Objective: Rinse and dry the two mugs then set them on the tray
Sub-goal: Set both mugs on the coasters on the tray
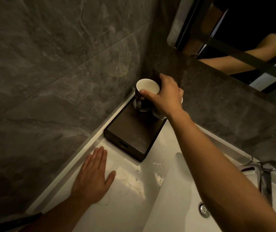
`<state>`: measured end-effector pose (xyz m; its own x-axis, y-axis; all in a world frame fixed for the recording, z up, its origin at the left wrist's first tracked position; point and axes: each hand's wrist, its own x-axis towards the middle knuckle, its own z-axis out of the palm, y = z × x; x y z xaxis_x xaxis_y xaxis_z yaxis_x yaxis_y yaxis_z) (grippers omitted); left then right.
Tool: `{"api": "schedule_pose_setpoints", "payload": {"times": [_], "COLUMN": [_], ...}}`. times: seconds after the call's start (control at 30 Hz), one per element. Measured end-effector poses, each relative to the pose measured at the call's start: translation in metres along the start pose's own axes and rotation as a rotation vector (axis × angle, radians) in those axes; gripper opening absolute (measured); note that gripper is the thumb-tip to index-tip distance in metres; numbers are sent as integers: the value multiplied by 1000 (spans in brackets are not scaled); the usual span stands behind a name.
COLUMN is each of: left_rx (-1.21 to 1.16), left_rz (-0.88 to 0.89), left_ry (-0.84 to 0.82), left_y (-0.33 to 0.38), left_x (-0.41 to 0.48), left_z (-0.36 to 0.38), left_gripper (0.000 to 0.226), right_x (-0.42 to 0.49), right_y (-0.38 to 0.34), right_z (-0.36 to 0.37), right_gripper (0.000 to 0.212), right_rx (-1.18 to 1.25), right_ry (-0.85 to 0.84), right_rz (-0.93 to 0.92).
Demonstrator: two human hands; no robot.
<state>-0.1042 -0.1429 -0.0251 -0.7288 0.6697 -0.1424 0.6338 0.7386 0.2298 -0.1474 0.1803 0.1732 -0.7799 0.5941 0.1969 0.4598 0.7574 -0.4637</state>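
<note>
A dark mug (146, 87) with a white inside and a dark handle stands upright at the far end of the dark wooden tray (130, 136), in the corner of the grey walls. My right hand (165, 96) grips this mug by its rim from the right side. A second mug is mostly hidden behind that hand; only a sliver of white rim (182, 99) and a round base on the tray show. My left hand (93, 176) rests flat with straight fingers on the white counter, just in front of the tray.
The white counter (130, 181) is wet with droplets near the tray. The sink basin (175, 206) with its drain (204, 209) lies at lower right, and a chrome faucet (264, 178) stands on the right. A mirror (234, 39) hangs at upper right.
</note>
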Motion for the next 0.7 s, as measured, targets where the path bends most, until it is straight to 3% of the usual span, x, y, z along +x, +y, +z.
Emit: {"api": "schedule_pose_setpoints", "payload": {"times": [0.1,0.17,0.33,0.7], "left_rx": [0,2,1,4], "left_rz": [0,4,8,20], "left_ry": [10,14,21,45], "left_y": [0,1,1,-1], "left_x": [0,0,0,-1], "left_z": [0,0,0,2], "left_gripper": [90,91,91,89], "right_x": [-44,-77,-107,-95], "right_y": [11,16,21,20], "right_z": [4,14,40,48], "right_gripper": [48,28,28,23], "right_rx": [224,347,485,370], "right_ry": [349,431,321,272], "right_rz": [91,214,442,376]}}
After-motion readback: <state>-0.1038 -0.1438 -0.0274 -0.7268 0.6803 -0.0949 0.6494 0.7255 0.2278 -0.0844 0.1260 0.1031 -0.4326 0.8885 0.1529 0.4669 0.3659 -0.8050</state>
